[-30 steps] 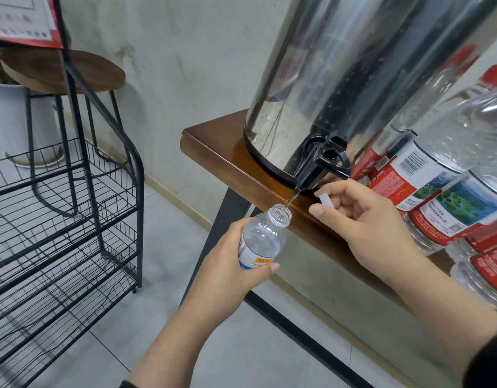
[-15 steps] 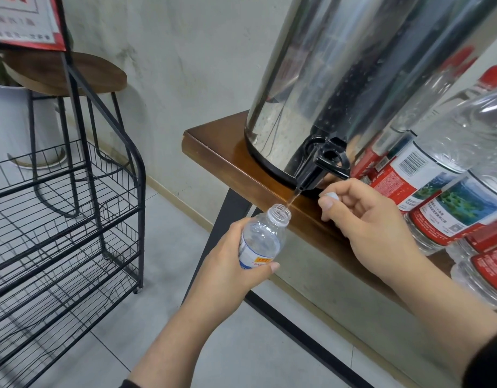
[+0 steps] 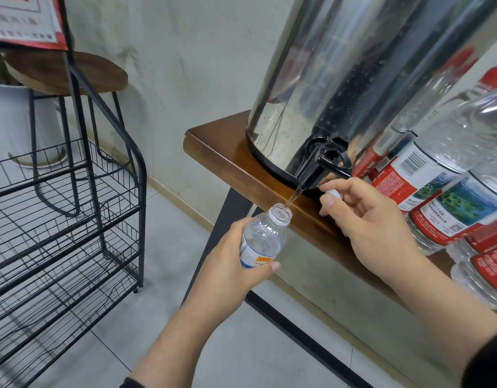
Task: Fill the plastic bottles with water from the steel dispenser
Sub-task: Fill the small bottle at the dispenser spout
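A small clear plastic bottle point(image 3: 262, 242) with a white and blue label is gripped by my left hand point(image 3: 227, 273) and tilted under the black tap point(image 3: 322, 166) of the steel dispenser point(image 3: 339, 79). A thin stream of water runs from the spout into the bottle's open neck. My right hand point(image 3: 367, 219) hovers just below the tap lever with fingers curled, pinching a small white cap point(image 3: 333, 194). The bottle's lower part is hidden by my left hand.
The dispenser stands on a brown wooden table point(image 3: 213, 147) with black legs. Several large red-labelled water bottles point(image 3: 443, 175) crowd the table at the right. A black wire rack point(image 3: 65, 219) and a wooden stool point(image 3: 73, 71) stand to the left on the tiled floor.
My right hand has drawn slightly closer to the tap lever and its fingers have curled tighter. The bottle stays under the running stream.
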A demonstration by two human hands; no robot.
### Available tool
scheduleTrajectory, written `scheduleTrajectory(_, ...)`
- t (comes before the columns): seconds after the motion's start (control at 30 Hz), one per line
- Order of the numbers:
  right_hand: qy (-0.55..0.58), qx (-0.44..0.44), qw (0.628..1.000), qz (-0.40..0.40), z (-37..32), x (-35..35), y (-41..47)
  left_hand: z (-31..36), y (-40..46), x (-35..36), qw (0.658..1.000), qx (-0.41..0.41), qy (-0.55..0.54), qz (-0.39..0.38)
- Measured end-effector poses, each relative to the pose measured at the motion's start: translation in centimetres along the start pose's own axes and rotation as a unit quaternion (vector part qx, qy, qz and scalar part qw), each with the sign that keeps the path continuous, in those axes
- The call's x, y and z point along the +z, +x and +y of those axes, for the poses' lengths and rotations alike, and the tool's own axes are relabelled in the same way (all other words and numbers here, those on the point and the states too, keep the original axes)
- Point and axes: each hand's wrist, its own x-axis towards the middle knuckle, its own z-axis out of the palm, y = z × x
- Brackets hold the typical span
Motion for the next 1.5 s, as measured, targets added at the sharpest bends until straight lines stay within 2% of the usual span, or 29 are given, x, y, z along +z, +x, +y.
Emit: scheduleTrajectory(1.5,-0.016,-0.014,1.000,-0.007,0.69,-0.13,0.19,-0.03,-0.01,0.15,1.000,-0.012,-0.005,0.002)
